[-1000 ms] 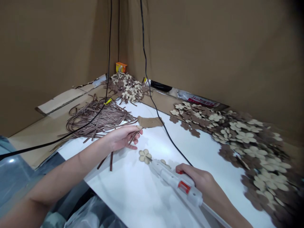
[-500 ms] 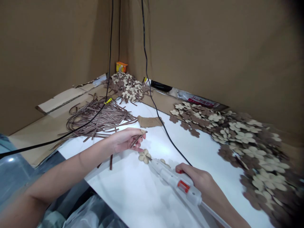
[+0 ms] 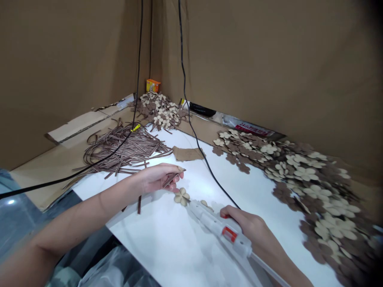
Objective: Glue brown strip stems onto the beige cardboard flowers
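My left hand (image 3: 163, 178) pinches a thin brown strip (image 3: 171, 180) with pale stitched lines, just above the white board. Below its fingertips lies a cream flower cutout (image 3: 182, 196). My right hand (image 3: 251, 224) is wrapped round a white glue gun (image 3: 214, 224) with a red part on its side; the nozzle tip meets or nearly meets the flower's edge. Partly hidden behind the gun is another cream cutout (image 3: 207, 205). One loose brown strip (image 3: 139, 204) sticks out beneath my left forearm.
A heap of brown strips (image 3: 125, 147) lies at the left. Many brown and cream flowers (image 3: 308, 173) are piled along the right. Farther back stand a mixed pile (image 3: 163, 109) and an orange box (image 3: 153, 85). A black cable (image 3: 194, 131) crosses the white board (image 3: 167, 239); cardboard walls (image 3: 269, 59) enclose the back.
Very little differs. The view has shifted slightly, and both hands keep nearly the same pose, with the glue gun's nozzle still at the cream flower.
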`<state>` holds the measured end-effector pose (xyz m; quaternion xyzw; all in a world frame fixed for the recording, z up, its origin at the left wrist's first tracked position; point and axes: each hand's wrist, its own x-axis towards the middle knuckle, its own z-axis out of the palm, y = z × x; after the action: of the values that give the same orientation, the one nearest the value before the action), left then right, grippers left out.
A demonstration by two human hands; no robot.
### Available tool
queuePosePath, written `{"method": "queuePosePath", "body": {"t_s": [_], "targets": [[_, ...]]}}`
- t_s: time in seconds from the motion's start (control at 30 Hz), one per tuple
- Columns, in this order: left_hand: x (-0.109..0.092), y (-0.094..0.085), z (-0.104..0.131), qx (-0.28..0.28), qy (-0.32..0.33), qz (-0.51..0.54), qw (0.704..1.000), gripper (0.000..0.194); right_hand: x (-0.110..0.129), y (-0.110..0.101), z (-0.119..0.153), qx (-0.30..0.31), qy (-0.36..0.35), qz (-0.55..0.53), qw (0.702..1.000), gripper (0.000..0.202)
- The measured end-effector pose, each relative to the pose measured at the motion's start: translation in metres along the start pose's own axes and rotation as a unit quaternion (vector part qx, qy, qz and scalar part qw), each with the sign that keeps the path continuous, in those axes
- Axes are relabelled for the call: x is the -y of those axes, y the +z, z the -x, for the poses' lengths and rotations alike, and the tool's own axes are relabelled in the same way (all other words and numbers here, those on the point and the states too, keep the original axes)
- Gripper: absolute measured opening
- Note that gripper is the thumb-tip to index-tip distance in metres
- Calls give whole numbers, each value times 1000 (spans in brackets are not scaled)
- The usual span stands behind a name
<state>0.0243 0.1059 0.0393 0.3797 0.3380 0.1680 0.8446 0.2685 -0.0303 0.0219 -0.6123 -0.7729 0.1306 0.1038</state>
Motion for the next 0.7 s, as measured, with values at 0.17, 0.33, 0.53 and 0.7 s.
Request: {"method": "queuePosePath", "body": {"t_s": [0.17, 0.33, 0.53, 0.7], "targets": [[0, 1, 0, 3, -2, -15, 1000, 20, 0, 0, 0, -6, 4, 10, 1000, 15], [0, 3, 2, 21, 12, -47, 999, 23, 1, 2, 0, -5, 4, 24, 1000, 12], [1, 9, 5, 58, 30, -143, 988, 22, -4, -1, -3, 26, 12, 18, 999, 11], [3, 7, 6, 96, 26, -197, 975, 21, -7, -3, -5, 59, 25, 6, 998, 7]]}}
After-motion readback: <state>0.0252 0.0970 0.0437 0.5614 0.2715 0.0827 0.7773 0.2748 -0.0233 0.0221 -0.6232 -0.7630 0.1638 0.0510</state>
